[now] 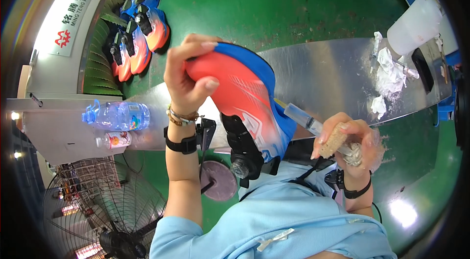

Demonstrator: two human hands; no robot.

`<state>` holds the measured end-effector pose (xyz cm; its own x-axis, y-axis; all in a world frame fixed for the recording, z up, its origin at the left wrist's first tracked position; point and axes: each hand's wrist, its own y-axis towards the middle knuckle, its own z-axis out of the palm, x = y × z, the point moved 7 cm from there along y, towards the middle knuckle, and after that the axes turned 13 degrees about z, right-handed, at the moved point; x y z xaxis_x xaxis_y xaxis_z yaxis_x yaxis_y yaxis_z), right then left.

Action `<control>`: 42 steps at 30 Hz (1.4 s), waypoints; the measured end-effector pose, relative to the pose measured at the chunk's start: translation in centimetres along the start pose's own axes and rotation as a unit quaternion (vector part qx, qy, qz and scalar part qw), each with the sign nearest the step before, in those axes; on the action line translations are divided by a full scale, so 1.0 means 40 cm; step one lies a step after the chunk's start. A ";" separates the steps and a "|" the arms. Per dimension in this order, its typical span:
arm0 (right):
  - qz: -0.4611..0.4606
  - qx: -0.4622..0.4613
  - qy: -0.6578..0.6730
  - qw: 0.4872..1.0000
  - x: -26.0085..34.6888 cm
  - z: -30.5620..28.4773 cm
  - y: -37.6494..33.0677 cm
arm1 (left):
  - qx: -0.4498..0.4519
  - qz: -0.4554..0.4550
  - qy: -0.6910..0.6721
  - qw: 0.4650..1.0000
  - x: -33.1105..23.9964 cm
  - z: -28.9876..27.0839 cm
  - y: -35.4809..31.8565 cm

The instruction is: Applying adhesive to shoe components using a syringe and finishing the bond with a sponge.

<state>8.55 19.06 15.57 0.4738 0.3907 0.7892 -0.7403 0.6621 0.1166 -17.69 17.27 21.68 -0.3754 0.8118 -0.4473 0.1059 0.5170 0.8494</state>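
My left hand (188, 70) is closed around the toe of a coral and blue running shoe (249, 97), thumb on the upper. The shoe is tilted in front of me, its black heel part (240, 141) toward my body. My right hand (355, 144) grips a clear syringe (304, 119). The syringe's yellowish tip points at the blue sole edge, close to it; whether they touch I cannot tell. Between the same fingers sits a tan crumbly block (333, 140), and a crumpled whitish wad (352, 153) shows by the palm.
A metal bench (328, 73) bears crumpled white tissue (390, 75), a black phone-like slab (422, 70) and a whitish plastic container (414, 26). Several matching shoes (142, 33) stand at upper left by a green-lined opening. Two bottles (117, 116) lie at left, above a caged fan (103, 210).
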 end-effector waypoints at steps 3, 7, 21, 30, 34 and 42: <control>0.006 0.016 -0.021 1.000 -0.053 -0.019 -0.013 | -0.080 -0.040 0.025 0.996 0.021 -0.017 -0.027; 0.010 0.024 -0.020 0.999 -0.097 -0.035 -0.038 | -0.116 -0.038 0.117 0.986 0.052 -0.079 -0.071; 0.056 -0.005 -0.046 0.997 -0.119 -0.091 -0.105 | -0.228 -0.178 0.177 0.941 0.091 -0.171 -0.199; 0.056 -0.068 -0.055 0.995 -0.145 -0.109 -0.078 | -0.390 -0.282 0.135 0.866 0.104 -0.216 -0.385; 0.085 -0.099 -0.058 0.990 -0.167 -0.086 -0.037 | -0.416 -0.384 0.176 0.805 0.068 -0.245 -0.512; 0.076 -0.124 -0.070 0.987 -0.179 -0.056 -0.029 | -0.385 -0.538 0.175 0.729 -0.181 -0.217 -0.667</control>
<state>7.08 16.95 8.43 0.2818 0.4168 0.8642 -0.6504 0.7451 -0.1473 -25.79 -4.76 4.69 -0.0867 -0.1392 -0.9865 -0.9210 0.3886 0.0261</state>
